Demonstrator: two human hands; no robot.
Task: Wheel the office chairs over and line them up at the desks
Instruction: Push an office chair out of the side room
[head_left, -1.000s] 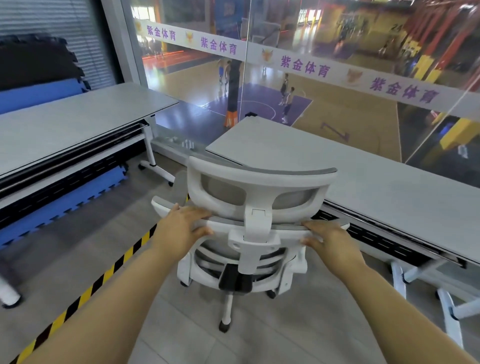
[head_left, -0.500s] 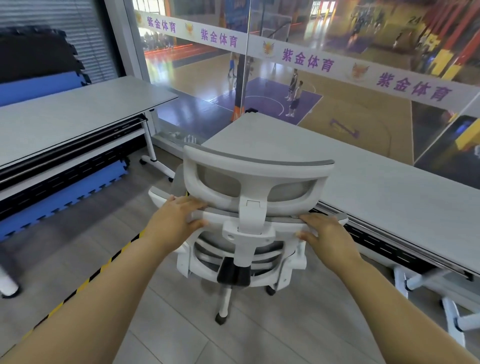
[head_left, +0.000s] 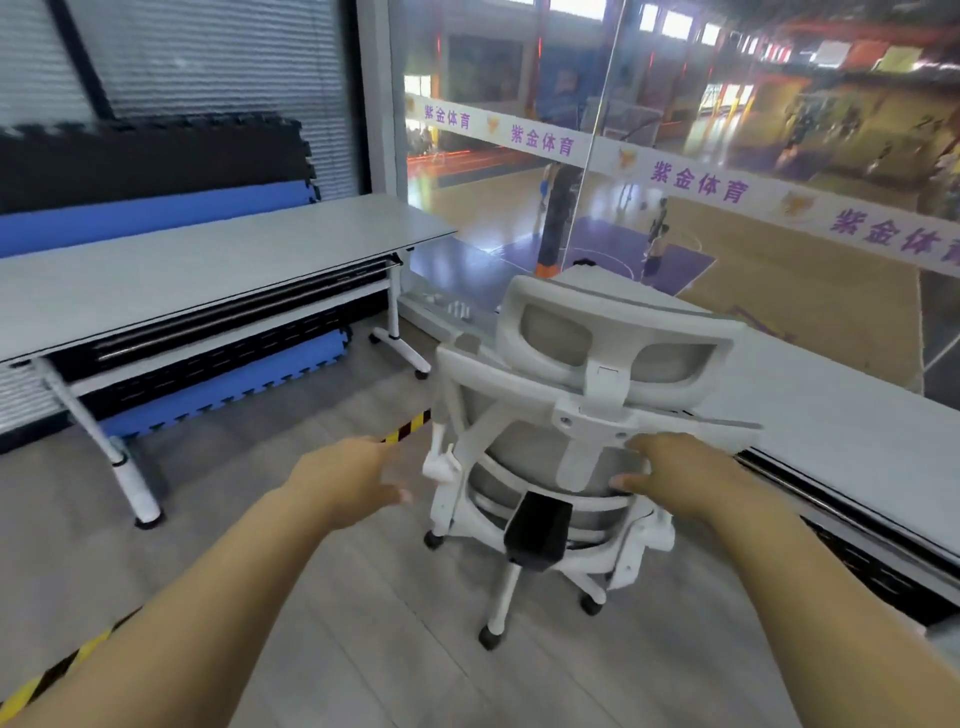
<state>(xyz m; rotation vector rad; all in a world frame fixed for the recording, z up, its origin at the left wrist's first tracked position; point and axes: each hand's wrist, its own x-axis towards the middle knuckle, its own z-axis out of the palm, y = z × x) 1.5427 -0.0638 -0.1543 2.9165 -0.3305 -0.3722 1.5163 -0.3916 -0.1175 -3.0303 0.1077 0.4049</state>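
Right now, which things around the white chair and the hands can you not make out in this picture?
- Seat of the chair, head view: hidden behind its backrest.
- Fingertips of the right hand: tucked round the backrest frame.
- Left hand: motion-blurred, off the chair; finger pose unclear.
- Right desk: its far end is cut off by the right edge.
- Legs of that desk: hidden under the top.

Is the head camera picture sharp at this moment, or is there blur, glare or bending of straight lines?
Head view: motion blur softens the left hand, the office chair and the court behind the glass wall; reflections streak that glass; the wide lens bows the edge of the left desk; lighting is even daylight, with no hard shadows on the floor.
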